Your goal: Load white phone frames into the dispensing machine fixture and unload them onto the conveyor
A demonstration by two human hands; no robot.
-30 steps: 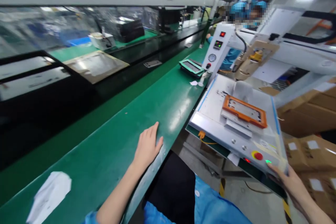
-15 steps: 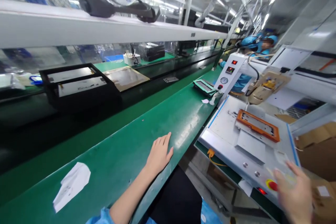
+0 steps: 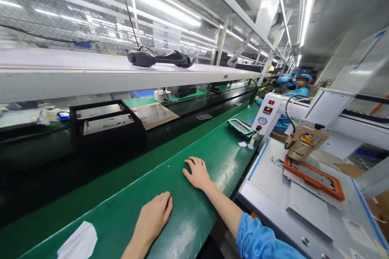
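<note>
Both hands lie flat, palm down, on the green conveyor belt [image 3: 127, 198], holding nothing. The left hand [image 3: 154, 215] rests near the lower edge of the view with its fingers together and pointing up the belt. The right hand [image 3: 198, 172] lies a little further along, fingers slightly spread, its blue sleeve [image 3: 261, 240] reaching in from the lower right. The two hands are near each other but apart.

A crumpled white paper scrap [image 3: 78, 243] sits on the belt to the left of the left hand. Further up the belt lies a teal fixture tray [image 3: 241, 126], with a small white scrap [image 3: 242, 144] just before it. Beside the belt on the right stands a white machine table [image 3: 273, 186] carrying an orange frame [image 3: 313, 177], with a brass-coloured tool head [image 3: 304, 145] directly over the frame's far end. A white control box [image 3: 267, 117] shows a red-lit digital readout and a round gauge; the digits are too small to read. A black headset [image 3: 161, 58] rests on the white overhead shelf [image 3: 91, 75]. A black tray [image 3: 103, 119] sits across the belt. Far up the line, a co-worker [image 3: 291, 85] in a blue cap and smock is at work.
</note>
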